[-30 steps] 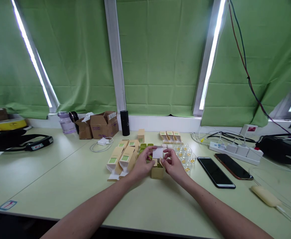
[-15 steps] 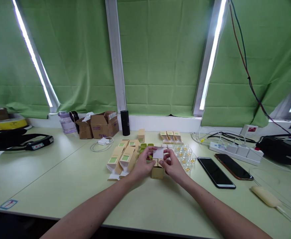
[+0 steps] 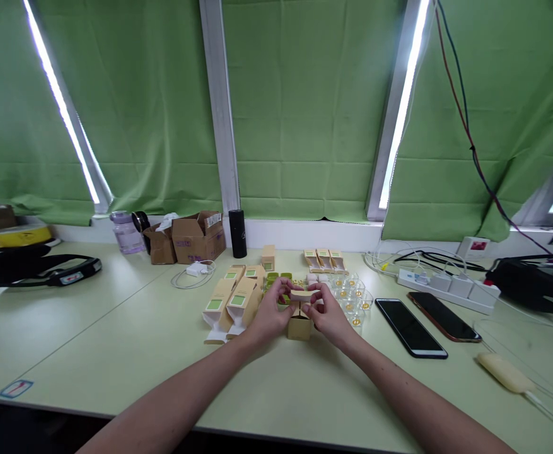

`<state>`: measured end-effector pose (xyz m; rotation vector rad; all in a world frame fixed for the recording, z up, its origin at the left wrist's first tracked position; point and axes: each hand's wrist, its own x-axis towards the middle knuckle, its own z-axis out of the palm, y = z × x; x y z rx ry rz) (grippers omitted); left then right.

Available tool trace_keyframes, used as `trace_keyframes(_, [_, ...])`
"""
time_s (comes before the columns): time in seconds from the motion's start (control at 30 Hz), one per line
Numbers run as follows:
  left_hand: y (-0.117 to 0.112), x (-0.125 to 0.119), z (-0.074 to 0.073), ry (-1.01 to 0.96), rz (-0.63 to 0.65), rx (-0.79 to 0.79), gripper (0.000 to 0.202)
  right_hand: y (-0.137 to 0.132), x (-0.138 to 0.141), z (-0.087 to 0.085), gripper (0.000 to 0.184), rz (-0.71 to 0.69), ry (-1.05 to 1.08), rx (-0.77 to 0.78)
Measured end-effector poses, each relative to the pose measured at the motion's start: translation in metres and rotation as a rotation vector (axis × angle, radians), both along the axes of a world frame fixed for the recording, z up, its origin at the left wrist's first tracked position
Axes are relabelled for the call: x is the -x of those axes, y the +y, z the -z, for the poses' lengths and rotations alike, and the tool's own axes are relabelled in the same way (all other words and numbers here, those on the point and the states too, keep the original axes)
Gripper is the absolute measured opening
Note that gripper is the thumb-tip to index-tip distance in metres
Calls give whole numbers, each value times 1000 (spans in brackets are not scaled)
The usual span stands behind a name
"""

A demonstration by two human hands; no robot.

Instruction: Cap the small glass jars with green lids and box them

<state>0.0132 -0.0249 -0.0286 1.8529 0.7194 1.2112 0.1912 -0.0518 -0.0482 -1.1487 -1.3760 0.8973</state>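
A small kraft cardboard box (image 3: 299,329) stands on the table between my hands. Its top flap (image 3: 301,295) is bent over, edge towards me. My left hand (image 3: 275,308) grips the box's left side and flap, thumb near the top edge. From the right, my right hand (image 3: 327,310) holds the same flap and side with bent fingers. Left of my hands lie several longer cardboard boxes (image 3: 236,302) with green labels and open end flaps. Green pieces (image 3: 272,278) are partly hidden behind my left hand. Several clear glass cups (image 3: 352,295) with gold centres stand beyond my right hand.
At the back stand three open small boxes (image 3: 324,261), an upright box (image 3: 268,257) and a black cylinder (image 3: 238,233). Brown cartons (image 3: 198,236) are at the back left. Two phones (image 3: 411,328), a power strip (image 3: 449,289) and cables lie to the right.
The flap's pale inner face was upright between my fingers. Now it is tipped over towards me, showing mostly its edge. My hands stay at the same box.
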Motion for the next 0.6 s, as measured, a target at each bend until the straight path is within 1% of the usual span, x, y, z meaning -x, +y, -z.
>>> trace_keyframes(0.27, [3,1,1,57,-34,-70,24,-1,-1,0,46,9,-44,-41])
trace_keyframes(0.47, [2,1,0,65,-46,-60,20,-1,-3,1,38,20,-103,-94])
trace_keyframes(0.6, [0,1,-3,60,-43,-43,15,-4,-6,-2,31,29,-137,-141])
